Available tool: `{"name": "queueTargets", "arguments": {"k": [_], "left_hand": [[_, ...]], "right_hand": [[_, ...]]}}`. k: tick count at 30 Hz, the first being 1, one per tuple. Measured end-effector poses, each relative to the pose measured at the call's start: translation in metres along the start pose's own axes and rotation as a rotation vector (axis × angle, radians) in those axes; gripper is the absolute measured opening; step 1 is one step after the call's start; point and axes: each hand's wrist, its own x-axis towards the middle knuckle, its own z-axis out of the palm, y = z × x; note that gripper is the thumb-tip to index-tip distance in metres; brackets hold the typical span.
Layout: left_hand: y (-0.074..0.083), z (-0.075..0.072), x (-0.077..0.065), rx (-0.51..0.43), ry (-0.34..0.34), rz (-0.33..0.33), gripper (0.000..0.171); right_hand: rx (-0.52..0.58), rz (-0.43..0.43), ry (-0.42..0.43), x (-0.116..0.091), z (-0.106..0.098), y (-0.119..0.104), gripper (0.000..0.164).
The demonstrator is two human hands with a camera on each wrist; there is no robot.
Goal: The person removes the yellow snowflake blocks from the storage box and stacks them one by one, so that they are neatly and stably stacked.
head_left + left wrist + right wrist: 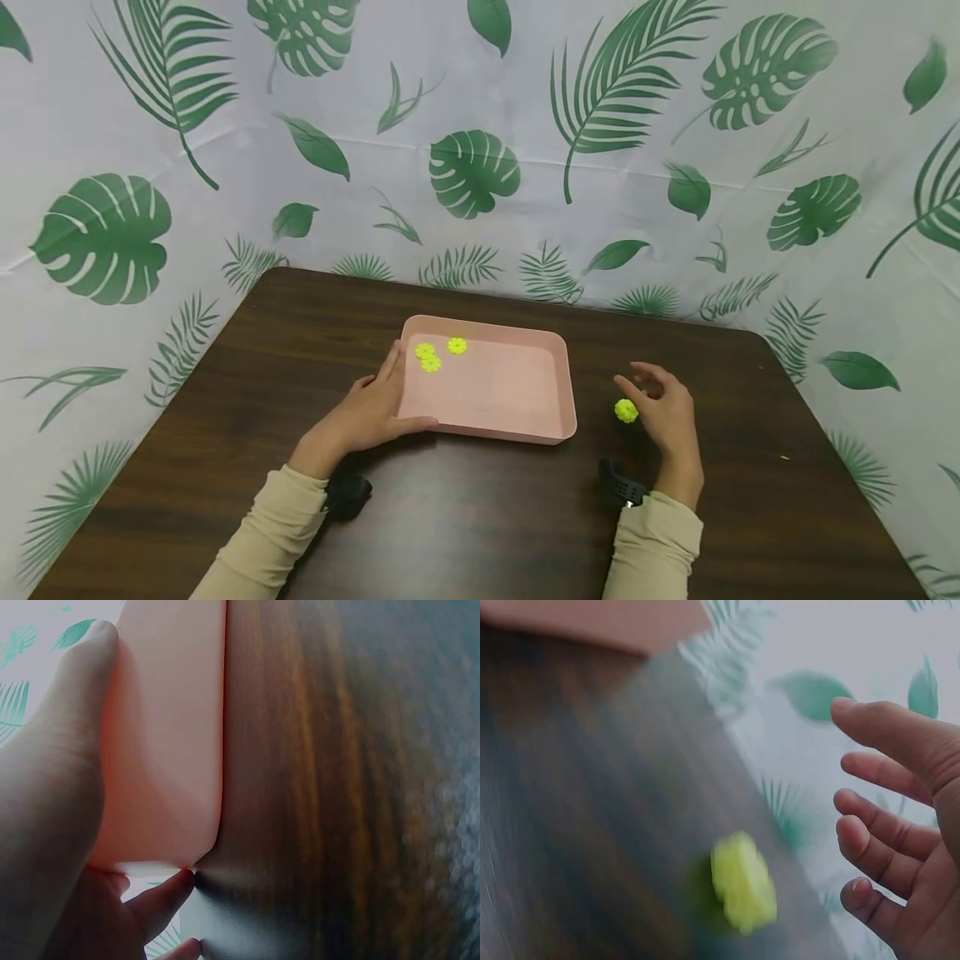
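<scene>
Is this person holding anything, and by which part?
The left hand holds the pink tray around its near left corner; the right hand holds nothing.

Sleeves: a left beige fabric sleeve (pixel 258 529) and a right beige fabric sleeve (pixel 652 546), both creased, end in gathered cuffs. Wrist-worn items: a rounded black unit (pixel 348 497) on the left; a curved, perforated black strap (pixel 621 483) on the right.

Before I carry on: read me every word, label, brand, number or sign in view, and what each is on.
None that I can read, in any view.
Pink tray: no lettering on its visible sides.
Yellow-green flower-shaped pieces: none legible; the one by the right hand is blurred in the right wrist view.
Leaf-print backdrop: green leaves, no words.
Black wrist strap: too small to tell.
</scene>
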Motion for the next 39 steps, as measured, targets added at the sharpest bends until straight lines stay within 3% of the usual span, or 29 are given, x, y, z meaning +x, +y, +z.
{"name": "queueTargets", "arguments": {"k": [11, 16, 24, 33, 39], "left_hand": [[-0.004, -0.006, 0.005, 0.005, -0.015, -0.015, 0.120], [-0.008, -0.009, 0.006, 0.002, -0.015, -0.006, 0.120], [-0.011, -0.014, 0.012, 0.007, -0.026, -0.010, 0.119], [-0.005, -0.006, 0.001, 0.038, -0.020, -0.017, 0.119], [-0.002, -0.003, -0.005, 0.058, 0.004, -0.004, 0.120]], "right_hand": [[0.063, -0.134, -0.074, 0.018, 0.052, -0.071, 0.043], [0.130, -0.171, -0.131, 0.023, 0.084, -0.092, 0.042], [0.137, -0.261, -0.200, 0.031, 0.129, -0.128, 0.038], [0.154, -0.292, -0.300, 0.020, 0.171, -0.148, 0.038], [0.127, -0.240, -0.326, 0.012, 0.191, -0.156, 0.037]]}}
